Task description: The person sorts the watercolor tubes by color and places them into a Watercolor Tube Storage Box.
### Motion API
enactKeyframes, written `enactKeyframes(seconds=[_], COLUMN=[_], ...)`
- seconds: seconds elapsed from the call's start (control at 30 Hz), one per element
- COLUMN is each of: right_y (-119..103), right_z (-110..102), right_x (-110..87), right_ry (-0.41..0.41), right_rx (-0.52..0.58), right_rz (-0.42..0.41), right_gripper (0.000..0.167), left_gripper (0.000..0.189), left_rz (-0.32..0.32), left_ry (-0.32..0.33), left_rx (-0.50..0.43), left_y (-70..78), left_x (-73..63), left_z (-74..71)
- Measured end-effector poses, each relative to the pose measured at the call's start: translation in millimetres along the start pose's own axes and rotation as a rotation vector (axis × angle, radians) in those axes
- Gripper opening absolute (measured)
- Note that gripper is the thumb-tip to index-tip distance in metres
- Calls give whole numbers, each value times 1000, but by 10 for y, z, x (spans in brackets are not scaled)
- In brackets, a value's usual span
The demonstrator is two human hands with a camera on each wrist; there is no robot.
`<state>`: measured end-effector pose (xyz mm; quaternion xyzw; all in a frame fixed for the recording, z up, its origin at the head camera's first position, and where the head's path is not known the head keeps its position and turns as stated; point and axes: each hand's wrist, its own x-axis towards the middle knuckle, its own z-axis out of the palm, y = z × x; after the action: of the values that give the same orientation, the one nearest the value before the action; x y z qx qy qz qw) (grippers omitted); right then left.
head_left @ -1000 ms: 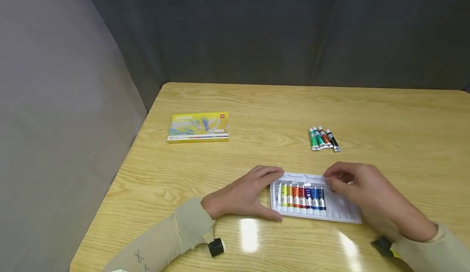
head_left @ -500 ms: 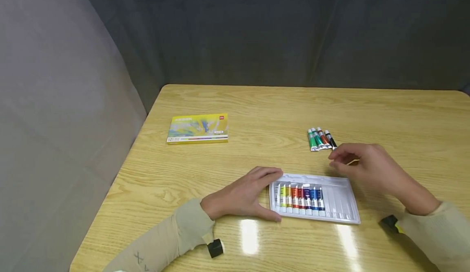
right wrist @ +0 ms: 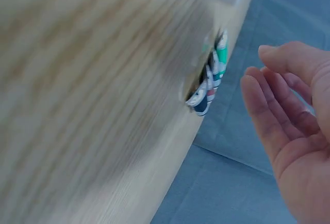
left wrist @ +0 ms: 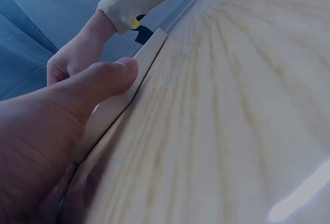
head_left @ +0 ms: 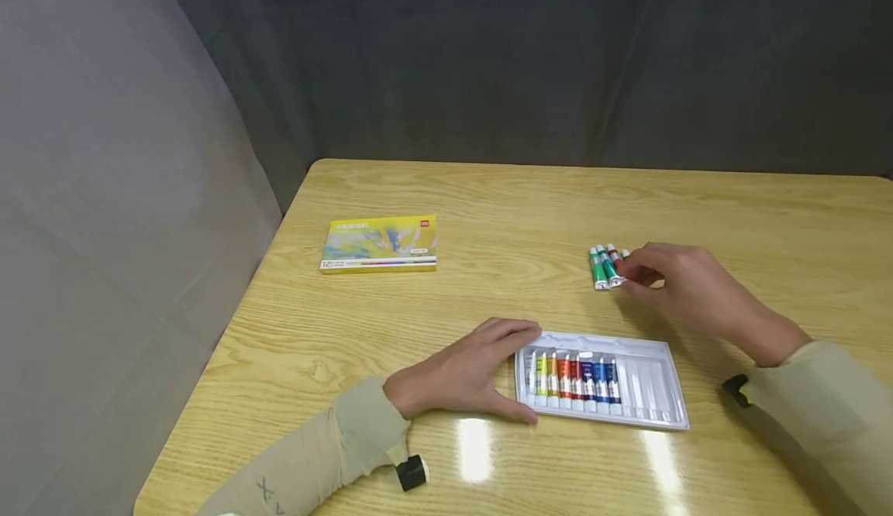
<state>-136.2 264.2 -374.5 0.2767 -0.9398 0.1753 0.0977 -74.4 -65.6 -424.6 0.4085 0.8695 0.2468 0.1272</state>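
In the head view my left hand point(head_left: 467, 369) holds the left end of a white plastic tray point(head_left: 652, 384), thumb at its front edge and fingers at the back corner. The left wrist view shows that thumb against the tray's side wall point(left wrist: 147, 54). Several paint tubes, from white through yellow, orange and red to dark blue point(head_left: 613, 383), lie side by side in the tray's left slots. Beyond the tray, my right hand point(head_left: 687, 287) hovers with fingertips over a row of loose paint tubes, among them a green one point(head_left: 598, 270). Its thumb and fingers stand apart, nothing between them, in the right wrist view.
A yellow paint box point(head_left: 380, 245) lies at the back left of the wooden table point(head_left: 488, 206). A dark curtain point(head_left: 453, 59) hangs behind the table, and a grey cloth point(head_left: 125, 190) borders its left side.
My right hand has moved from above the tray's right slots, away from me to the loose tubes, covering part of the black and red-brown ones. My left hand has stayed on the tray.
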Motion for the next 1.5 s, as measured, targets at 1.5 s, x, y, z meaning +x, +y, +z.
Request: enactKeyframes(seconds=[1.5], right_y=[48], right_z=[287], right_x=[474], right_ry=[-138], right_rx=[-124], right_rz=[-333], right_gripper=[27], left_gripper=[110], left_rz=[5], left_ry=[-2], left_rx=[4], left_y=[-6], left_x=[-2], left_z=[-9])
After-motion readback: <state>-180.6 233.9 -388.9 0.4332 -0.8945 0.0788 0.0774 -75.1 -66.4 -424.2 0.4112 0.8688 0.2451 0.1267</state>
